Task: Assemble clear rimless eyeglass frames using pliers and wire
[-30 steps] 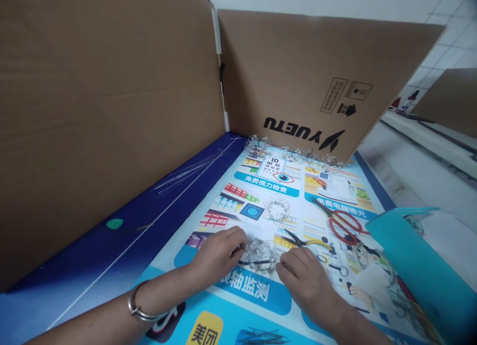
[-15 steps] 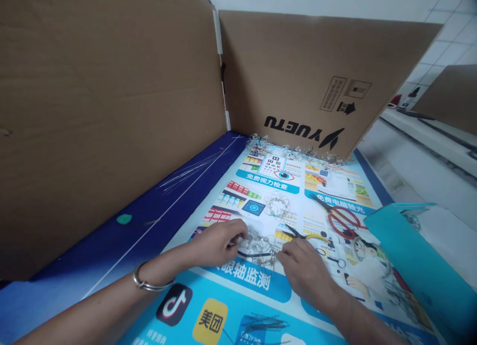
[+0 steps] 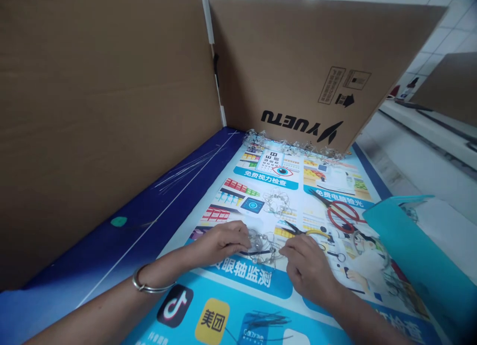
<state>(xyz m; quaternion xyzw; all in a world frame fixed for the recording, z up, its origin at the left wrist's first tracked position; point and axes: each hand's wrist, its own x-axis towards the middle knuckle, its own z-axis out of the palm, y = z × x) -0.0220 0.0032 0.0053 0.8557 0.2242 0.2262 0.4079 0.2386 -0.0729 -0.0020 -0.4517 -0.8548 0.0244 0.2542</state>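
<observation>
1. Our left hand (image 3: 223, 243) and right hand (image 3: 307, 265) each keep a pinching grip, it seems, on the beaded wire piece (image 3: 263, 245).
2. It stays just left of the pliers (image 3: 311, 232), barely shifted.

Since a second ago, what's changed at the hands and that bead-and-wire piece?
Little. The left hand and right hand kept their pinch on the clear bead-and-wire piece; the right fingertips crept slightly toward the yellow-handled pliers. Nothing was picked up or let go. The red scissors, the second bead cluster, the teal folder and the poster lie as before.
</observation>
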